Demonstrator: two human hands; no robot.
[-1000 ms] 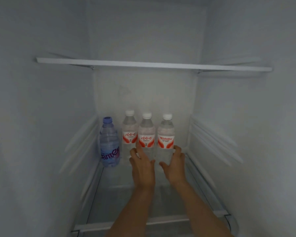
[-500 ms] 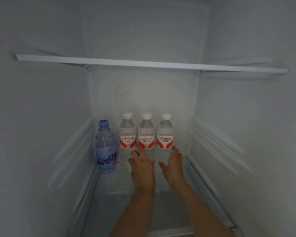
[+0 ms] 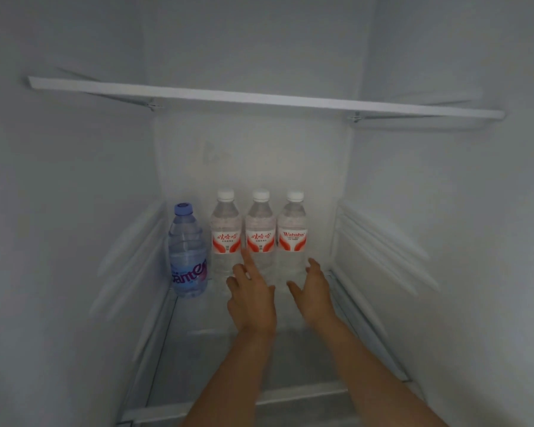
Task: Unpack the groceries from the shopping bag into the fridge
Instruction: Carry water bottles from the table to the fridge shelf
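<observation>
Red "Wahaha" label [image 3: 293, 239]; left hand [image 3: 251, 298], right hand [image 3: 312, 292] grips apart, holding nothing.

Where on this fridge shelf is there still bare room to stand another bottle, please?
The glass shelf is bare in front, between the bottle row and its front edge, apart from the left hand and right hand. The back is crowded: the blue bottle and three white-capped bottles fill most of it.

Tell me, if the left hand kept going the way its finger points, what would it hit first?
Probably the middle Wahaha bottle: the left hand points its finger up at that label's lower left edge, though the remaining gap is unclear.
</observation>
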